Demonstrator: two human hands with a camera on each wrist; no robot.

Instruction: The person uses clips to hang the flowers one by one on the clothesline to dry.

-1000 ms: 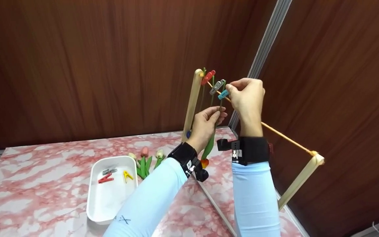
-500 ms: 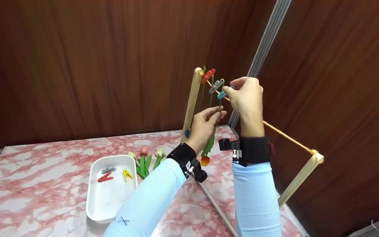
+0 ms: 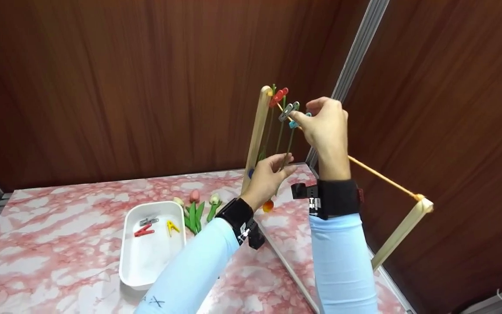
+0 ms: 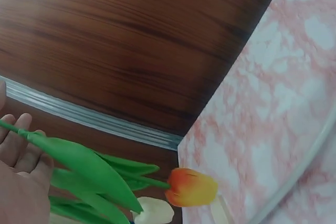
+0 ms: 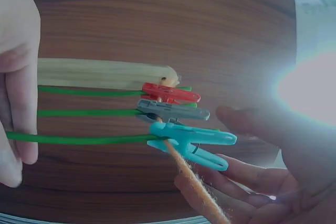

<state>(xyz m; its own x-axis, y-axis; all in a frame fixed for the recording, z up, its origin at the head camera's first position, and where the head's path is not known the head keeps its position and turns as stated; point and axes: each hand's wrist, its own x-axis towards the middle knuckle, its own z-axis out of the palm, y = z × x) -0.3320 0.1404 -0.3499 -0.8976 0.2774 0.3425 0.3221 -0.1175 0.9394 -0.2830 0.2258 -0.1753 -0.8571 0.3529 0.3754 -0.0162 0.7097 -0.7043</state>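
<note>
the teal clip (image 5: 181, 136) gripped the orange tulip (image 4: 192, 188) by its stem on the rope (image 5: 194, 178), toward the surface's (image 3: 59, 244) far right corner. of the hands, the right (image 3: 327, 126) was spread around the clip; the left (image 3: 268, 178) had thumb and fingers apart, the stem between.

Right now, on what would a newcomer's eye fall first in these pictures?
Probably the orange cord between two wooden posts, where a red clothespin, a grey clothespin and a turquoise clothespin each hold a green stem. Below the left hand, an orange-yellow tulip hangs head-down. On the table at left, a white tray holds more clothespins.
</note>
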